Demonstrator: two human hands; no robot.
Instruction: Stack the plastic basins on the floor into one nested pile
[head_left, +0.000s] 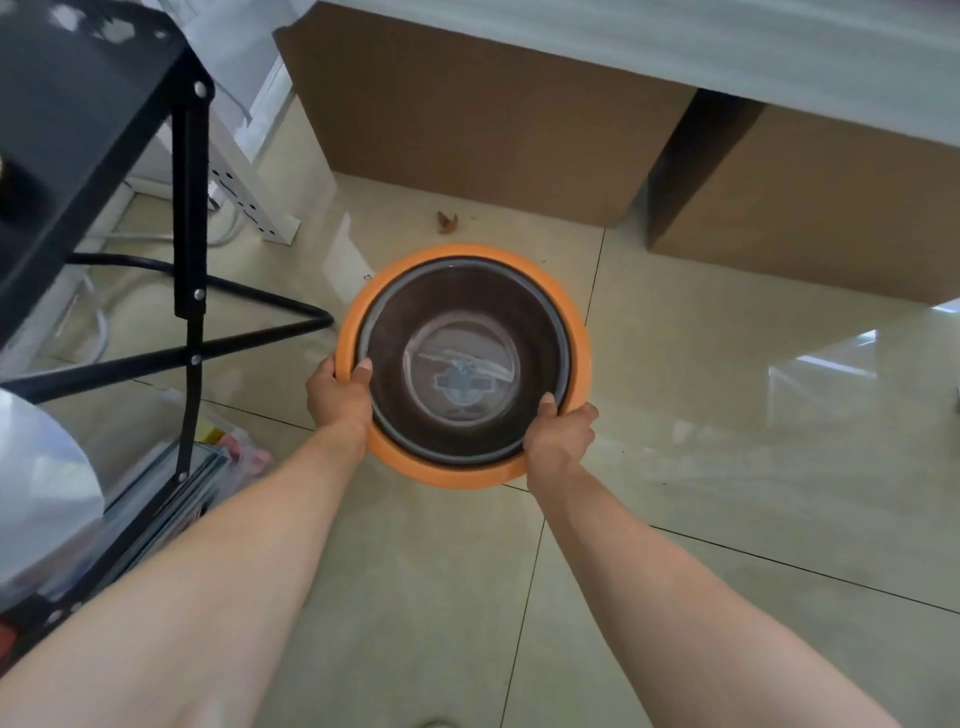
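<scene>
Two basins sat nested over the tiled floor (675, 415): a dark basin (462, 364) inside an orange basin (467, 257). The left hand (337, 395) and right hand (561, 436) gripped opposite rims, fingers (584, 415) curled underneath, thumbs hooked over.

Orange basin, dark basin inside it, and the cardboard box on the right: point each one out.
orange basin (470, 254): head view, far part of its rim.
dark basin (540, 332): head view, right inner wall.
cardboard box (810, 208): head view, its front face.
</scene>
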